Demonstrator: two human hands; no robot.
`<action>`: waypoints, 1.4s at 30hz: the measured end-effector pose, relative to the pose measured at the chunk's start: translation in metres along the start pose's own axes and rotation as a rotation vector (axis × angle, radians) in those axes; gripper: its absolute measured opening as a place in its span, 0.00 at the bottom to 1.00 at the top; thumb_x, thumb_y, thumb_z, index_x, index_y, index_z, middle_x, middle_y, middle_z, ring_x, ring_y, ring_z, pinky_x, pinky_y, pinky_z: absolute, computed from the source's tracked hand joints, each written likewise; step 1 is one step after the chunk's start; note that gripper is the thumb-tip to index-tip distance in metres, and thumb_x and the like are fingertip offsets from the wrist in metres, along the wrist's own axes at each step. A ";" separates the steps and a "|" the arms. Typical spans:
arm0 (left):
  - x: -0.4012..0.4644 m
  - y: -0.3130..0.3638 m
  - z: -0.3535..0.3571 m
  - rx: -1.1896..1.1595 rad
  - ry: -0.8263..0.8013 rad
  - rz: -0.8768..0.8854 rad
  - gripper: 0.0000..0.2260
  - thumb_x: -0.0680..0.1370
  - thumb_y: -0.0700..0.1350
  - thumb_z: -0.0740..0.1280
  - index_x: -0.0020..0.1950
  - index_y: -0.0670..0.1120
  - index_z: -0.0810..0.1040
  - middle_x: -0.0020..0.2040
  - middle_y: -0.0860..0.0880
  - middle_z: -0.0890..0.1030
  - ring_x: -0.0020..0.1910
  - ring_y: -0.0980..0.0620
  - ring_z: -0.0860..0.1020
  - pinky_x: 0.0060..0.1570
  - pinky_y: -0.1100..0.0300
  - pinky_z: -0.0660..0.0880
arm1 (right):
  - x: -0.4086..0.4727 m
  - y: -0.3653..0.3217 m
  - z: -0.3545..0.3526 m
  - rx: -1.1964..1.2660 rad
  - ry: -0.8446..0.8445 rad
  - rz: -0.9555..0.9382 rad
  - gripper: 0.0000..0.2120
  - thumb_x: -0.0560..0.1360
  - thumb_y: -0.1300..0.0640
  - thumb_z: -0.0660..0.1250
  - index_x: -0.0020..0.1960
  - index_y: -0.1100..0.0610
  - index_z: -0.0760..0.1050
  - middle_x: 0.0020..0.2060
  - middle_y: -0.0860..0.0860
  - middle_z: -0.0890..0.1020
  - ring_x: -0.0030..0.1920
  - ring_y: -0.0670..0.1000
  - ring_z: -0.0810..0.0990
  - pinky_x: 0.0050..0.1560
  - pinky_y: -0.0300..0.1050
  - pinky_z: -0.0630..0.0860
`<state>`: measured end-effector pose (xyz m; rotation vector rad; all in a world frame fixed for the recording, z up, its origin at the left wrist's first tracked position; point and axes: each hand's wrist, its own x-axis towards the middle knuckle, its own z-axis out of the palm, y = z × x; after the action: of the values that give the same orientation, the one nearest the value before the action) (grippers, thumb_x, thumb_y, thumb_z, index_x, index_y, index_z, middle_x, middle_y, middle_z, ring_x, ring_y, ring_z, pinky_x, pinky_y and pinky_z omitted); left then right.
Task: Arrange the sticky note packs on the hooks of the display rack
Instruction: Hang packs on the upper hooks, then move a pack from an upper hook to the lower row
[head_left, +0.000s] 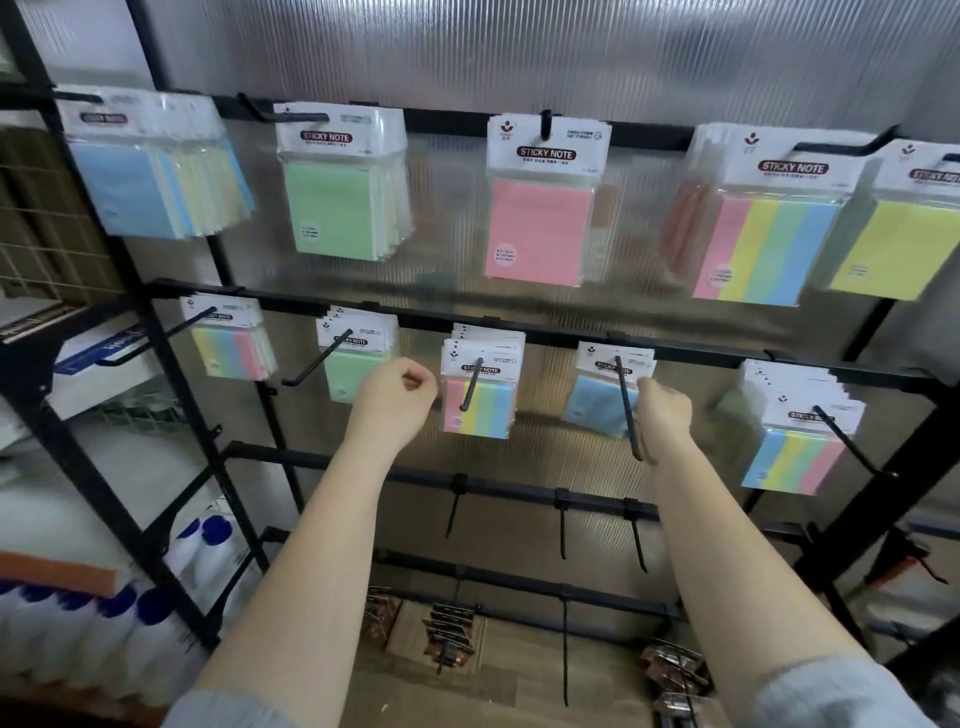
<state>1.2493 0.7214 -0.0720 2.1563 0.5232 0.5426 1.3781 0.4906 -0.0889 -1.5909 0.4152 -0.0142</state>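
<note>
Sticky note packs hang on the black display rack (550, 332). The top row holds a blue pack (130, 192), a green pack (332, 208), a pink pack (540, 228), a striped pack (769, 249) and a yellow pack (893, 249). Along the middle rail hang striped (234, 353), green (345, 382), striped (483, 408), blue (592, 405) and striped (789, 457) packs. My left hand (395, 400) is raised between the green and striped packs, its fingers curled with nothing in them. My right hand (665, 415) is beside the blue pack, behind its hook (626, 410); its fingertips are hidden.
Three bare hooks (562, 525) hang from the lower rail. A side shelf on the left carries white bottles with blue caps (104, 634). Small packaged goods (447, 634) lie on the wooden floor under the rack. A ribbed translucent panel backs the rack.
</note>
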 end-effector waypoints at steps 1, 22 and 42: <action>0.000 -0.001 0.000 -0.004 0.000 0.000 0.04 0.77 0.42 0.63 0.47 0.47 0.78 0.45 0.52 0.79 0.47 0.54 0.76 0.44 0.63 0.67 | -0.003 0.001 -0.001 -0.011 0.003 -0.010 0.11 0.78 0.58 0.61 0.57 0.62 0.73 0.47 0.56 0.75 0.45 0.55 0.74 0.39 0.45 0.71; 0.022 0.004 0.024 -0.070 -0.131 -0.059 0.17 0.80 0.44 0.60 0.68 0.44 0.69 0.62 0.47 0.75 0.56 0.50 0.73 0.50 0.59 0.68 | -0.062 0.004 -0.031 -0.319 0.028 -0.287 0.16 0.78 0.58 0.60 0.34 0.63 0.72 0.27 0.52 0.67 0.29 0.49 0.62 0.30 0.41 0.58; -0.001 0.007 0.039 -0.370 -0.158 -0.149 0.14 0.83 0.47 0.55 0.42 0.41 0.73 0.37 0.47 0.74 0.35 0.52 0.70 0.33 0.63 0.63 | -0.116 0.015 -0.074 -0.577 0.094 -0.388 0.19 0.81 0.56 0.56 0.32 0.60 0.65 0.28 0.52 0.70 0.28 0.50 0.65 0.28 0.42 0.58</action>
<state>1.2705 0.6927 -0.0885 1.7740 0.4519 0.3517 1.2466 0.4511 -0.0697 -2.2283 0.1801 -0.2882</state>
